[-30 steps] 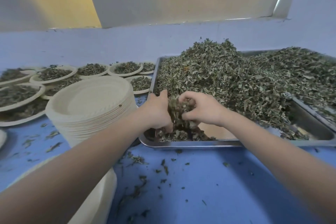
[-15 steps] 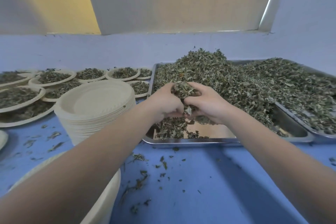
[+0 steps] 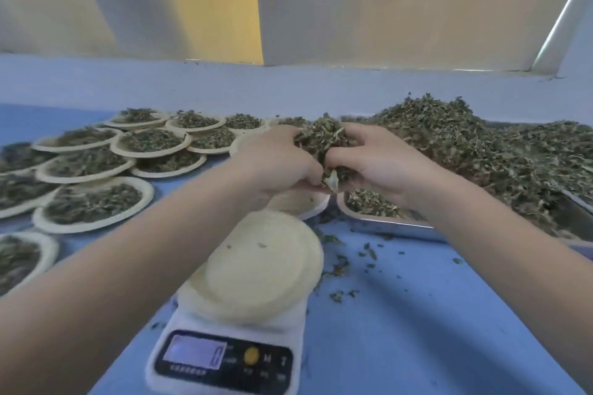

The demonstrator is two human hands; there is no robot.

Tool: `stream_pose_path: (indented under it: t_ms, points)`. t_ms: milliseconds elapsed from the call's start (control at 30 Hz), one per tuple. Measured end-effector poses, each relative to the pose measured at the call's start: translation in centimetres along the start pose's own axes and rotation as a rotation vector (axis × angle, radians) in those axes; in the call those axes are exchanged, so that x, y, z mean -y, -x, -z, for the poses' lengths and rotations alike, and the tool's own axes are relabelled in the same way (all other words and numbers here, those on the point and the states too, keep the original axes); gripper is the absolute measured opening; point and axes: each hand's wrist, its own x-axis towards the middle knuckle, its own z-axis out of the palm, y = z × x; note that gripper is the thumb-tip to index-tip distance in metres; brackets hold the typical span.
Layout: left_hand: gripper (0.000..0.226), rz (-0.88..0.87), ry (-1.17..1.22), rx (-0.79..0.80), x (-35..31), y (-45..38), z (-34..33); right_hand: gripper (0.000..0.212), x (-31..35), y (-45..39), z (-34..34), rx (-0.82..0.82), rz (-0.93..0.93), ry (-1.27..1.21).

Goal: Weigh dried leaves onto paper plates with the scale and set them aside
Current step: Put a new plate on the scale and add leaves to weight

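Your left hand (image 3: 279, 163) and right hand (image 3: 375, 163) are cupped against each other, fingers curled round a clump of dried leaves (image 3: 324, 141) held between them in the air. The clump hangs above the far edge of the paper plate (image 3: 256, 269) that sits on the digital scale (image 3: 224, 359); whether it is directly over the plate or slightly beyond it cannot be told. That plate carries only a few leaf flecks. The scale's lit display (image 3: 195, 353) shows a single 0, with a yellow button just right of it. Beyond the scale, partly hidden under your hands, lies a stack of paper plates (image 3: 301, 202), its top one bare apart from crumbs. Right of the scale and farther back stands a metal tray (image 3: 394, 226) heaped with loose dried leaves (image 3: 465, 144); a second tray edge shows at far right, blurred. Left of the scale, filled paper plates (image 3: 93, 202) are spread in overlapping rows on the blue table (image 3: 417, 314), each holding a leaf portion. Scattered leaf fragments (image 3: 343, 266) lie on the table between the scale and the tray. The frame is motion-blurred, so finer print on the scale is unreadable.
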Motion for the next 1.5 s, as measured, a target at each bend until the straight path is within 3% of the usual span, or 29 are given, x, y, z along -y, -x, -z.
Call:
stream_pose_path:
  t_ms: [100,200,267,367,600,767,1233,1500]
  points:
    - [0.027,0.052,0.09,0.012,2.1,3.2,2.7,0.025,-0.4,0.8,-4.1,0.086,-0.015,0.104]
    - [0.031,0.155,0.115,0.024,4.3,5.2,4.4,0.038,-1.6,1.9,-6.6,0.183,-0.015,0.377]
    - [0.046,0.2,-0.03,0.021,5.6,6.0,5.4,0.051,-2.0,2.6,-7.1,0.232,0.018,0.639]
    - [0.063,0.093,-0.371,-0.028,7.1,6.7,6.6,0.068,-1.7,3.2,-7.0,0.248,0.018,0.854]
    - [0.039,-0.043,-0.332,-0.056,8.7,7.9,7.8,0.035,-0.9,3.3,-7.0,0.196,0.082,0.851]
    - [0.036,-0.12,-0.262,-0.132,9.4,7.9,7.9,0.02,-1.4,2.8,-8.0,0.123,0.15,0.764]
    - [0.031,-0.237,-0.164,-0.128,7.9,5.6,5.1,0.01,-2.1,2.6,-8.1,-0.045,0.233,0.706]
    - [0.03,-0.288,-0.292,-0.098,6.9,3.9,2.9,0.006,-2.7,3.1,-5.0,-0.076,0.196,0.738]
